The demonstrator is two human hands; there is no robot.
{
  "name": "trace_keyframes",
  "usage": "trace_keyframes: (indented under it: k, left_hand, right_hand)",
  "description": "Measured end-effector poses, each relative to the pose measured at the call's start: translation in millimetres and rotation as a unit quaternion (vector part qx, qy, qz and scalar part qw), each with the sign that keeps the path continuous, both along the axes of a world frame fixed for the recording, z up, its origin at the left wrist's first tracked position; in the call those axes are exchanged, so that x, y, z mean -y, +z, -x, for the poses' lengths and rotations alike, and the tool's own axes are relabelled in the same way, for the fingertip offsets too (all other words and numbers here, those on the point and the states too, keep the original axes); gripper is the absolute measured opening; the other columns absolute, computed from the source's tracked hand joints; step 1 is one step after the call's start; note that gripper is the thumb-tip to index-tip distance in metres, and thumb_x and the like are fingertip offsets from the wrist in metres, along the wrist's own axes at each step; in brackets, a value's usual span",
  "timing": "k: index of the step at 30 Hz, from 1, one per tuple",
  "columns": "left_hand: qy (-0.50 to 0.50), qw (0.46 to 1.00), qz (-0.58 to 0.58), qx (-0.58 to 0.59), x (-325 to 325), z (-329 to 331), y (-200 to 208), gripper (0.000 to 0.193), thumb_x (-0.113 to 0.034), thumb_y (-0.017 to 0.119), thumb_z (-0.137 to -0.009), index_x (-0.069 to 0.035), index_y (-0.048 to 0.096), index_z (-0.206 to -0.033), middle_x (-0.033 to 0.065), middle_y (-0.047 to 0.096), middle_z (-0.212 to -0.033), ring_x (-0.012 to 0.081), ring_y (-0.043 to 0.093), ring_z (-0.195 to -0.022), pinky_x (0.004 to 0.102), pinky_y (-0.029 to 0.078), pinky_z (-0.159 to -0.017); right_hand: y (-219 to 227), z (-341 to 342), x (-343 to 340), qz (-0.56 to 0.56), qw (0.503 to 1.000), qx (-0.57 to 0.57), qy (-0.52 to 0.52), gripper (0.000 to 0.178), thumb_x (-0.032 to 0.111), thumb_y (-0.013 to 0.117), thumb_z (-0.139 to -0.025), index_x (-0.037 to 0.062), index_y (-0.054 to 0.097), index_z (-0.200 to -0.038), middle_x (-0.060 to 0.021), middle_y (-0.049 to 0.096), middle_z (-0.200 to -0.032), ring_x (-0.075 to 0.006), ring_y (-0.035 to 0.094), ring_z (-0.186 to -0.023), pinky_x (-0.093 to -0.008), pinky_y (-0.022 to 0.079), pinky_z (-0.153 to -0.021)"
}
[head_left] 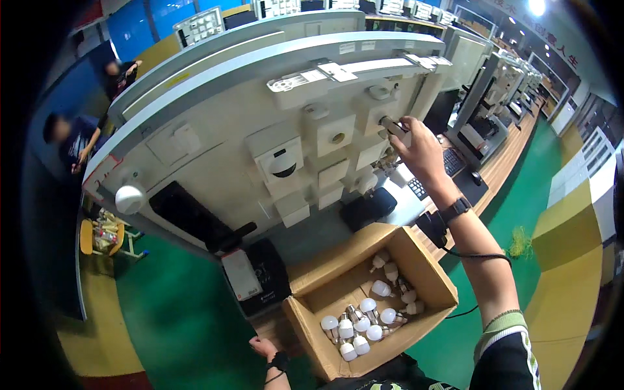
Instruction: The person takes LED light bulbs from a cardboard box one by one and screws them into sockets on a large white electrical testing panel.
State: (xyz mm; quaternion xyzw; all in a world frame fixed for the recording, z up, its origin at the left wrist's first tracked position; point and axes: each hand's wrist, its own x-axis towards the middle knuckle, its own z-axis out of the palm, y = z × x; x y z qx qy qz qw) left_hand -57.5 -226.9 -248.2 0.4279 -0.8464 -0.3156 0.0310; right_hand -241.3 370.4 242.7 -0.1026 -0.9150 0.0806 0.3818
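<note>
head view: right hand up at the panel, bulb in its fingers

and there's the right hand, high against the pale panel, thumb and fingers closed narrowly round a bulb; the metal end points at a white square mount; whether the two touch, i cannot tell from here; a black watch sits on that wrist; down low it's the left hand, fingers curled, just off the outer left side of an open cardboard box; its grip, holding or not, i cannot tell; a dark band circles the wrist there;

into the box we look, and loose bulbs lie in a jumble, white domes and metal ends every which way; across the panel, a domed fixture, a strip light along the top, a round white globe out left; beyond the right arm, a keyboard and a mouse on the bench
</note>
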Motion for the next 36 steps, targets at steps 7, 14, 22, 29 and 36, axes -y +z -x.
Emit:
trace_keyframes:
  k: [7, 14, 22, 29, 36]
  left_hand:
    - [-0.089, 0.986, 0.110, 0.087, -4.3, -2.8, -18.1, 0.019, -0.019, 0.047, -0.097, -0.003, 0.053, -0.105, 0.0184, 0.061, -0.107, 0.0369, 0.062, -0.100, 0.0457, 0.050, -0.082]
    - [-0.201, 0.940, 0.219, 0.170, 11.7, -3.1, -29.7, 0.021, -0.016, 0.039, -0.100, -0.003, 0.053, -0.109, 0.0189, 0.063, -0.108, 0.0370, 0.064, -0.096, 0.0437, 0.054, -0.078]
    - [-0.087, 0.931, 0.304, 0.182, -25.6, 8.4, -12.8, 0.021, -0.022, 0.044, -0.099, -0.008, 0.060, -0.099, 0.0124, 0.068, -0.091, 0.0334, 0.068, -0.082, 0.0418, 0.056, -0.068]
    - [0.034, 0.958, 0.246, 0.140, -23.2, 2.0, -24.0, 0.035, -0.035, 0.043, -0.099, -0.011, 0.068, -0.094, 0.0123, 0.073, -0.086, 0.0347, 0.070, -0.073, 0.0465, 0.055, -0.065]
    - [0.024, 0.961, 0.225, 0.158, -41.2, 20.9, 10.3, 0.042, -0.038, 0.036, -0.100, -0.010, 0.068, -0.098, 0.0165, 0.072, -0.090, 0.0388, 0.068, -0.079, 0.0512, 0.054, -0.069]
  right_hand:
    - [4.5, 6.4, 11.4, -0.020, 0.999, 0.015, -0.029, 0.041, 0.029, 0.069, -0.082, 0.0012, 0.060, -0.110, -0.0165, 0.064, -0.099, -0.0323, 0.063, -0.096, -0.0403, 0.052, -0.084]
    - [2.1, 17.1, 20.9, 0.190, 0.981, 0.023, -0.025, 0.043, 0.031, 0.064, -0.084, -0.0024, 0.061, -0.111, -0.0231, 0.067, -0.100, -0.0366, 0.065, -0.096, -0.0403, 0.051, -0.087]
    - [-3.6, 19.6, -6.7, 0.636, 0.768, 0.038, 0.062, 0.040, 0.035, 0.058, -0.090, 0.0031, 0.061, -0.114, -0.0117, 0.069, -0.093, -0.0224, 0.068, -0.086, -0.0327, 0.054, -0.068]
    - [0.0, 20.6, -7.4, 0.920, 0.381, 0.000, 0.089, 0.045, 0.041, 0.058, -0.093, 0.0074, 0.048, -0.122, -0.0128, 0.060, -0.105, -0.0250, 0.063, -0.092, -0.0295, 0.051, -0.058]
    - [-11.6, 7.6, -17.5, 0.585, 0.789, -0.059, 0.178, 0.062, 0.032, 0.076, -0.083, 0.0028, 0.043, -0.127, -0.0137, 0.057, -0.110, -0.0251, 0.062, -0.094, -0.0323, 0.057, -0.072]
